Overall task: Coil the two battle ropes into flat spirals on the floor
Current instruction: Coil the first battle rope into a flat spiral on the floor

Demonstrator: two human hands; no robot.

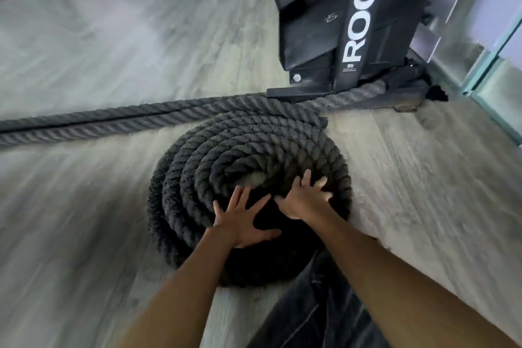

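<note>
A thick black battle rope lies wound into a flat spiral coil (197,178) of several turns on the wood floor in front of me. My left hand (243,220) rests flat on the near side of the coil with its fingers spread. My right hand (306,200) presses flat beside it, nearer the coil's centre, fingers also spread. Two straight stretches of rope (113,121) run side by side from the left edge toward the machine's base behind the coil. The picture is blurred by motion.
A black exercise machine (353,37) marked ROGUE stands just behind the coil at the upper right, the rope passing around its base. A wall and glass panel (497,70) close off the right. My dark trouser leg (319,311) is below the coil. Wood floor (84,220) spreads to the left.
</note>
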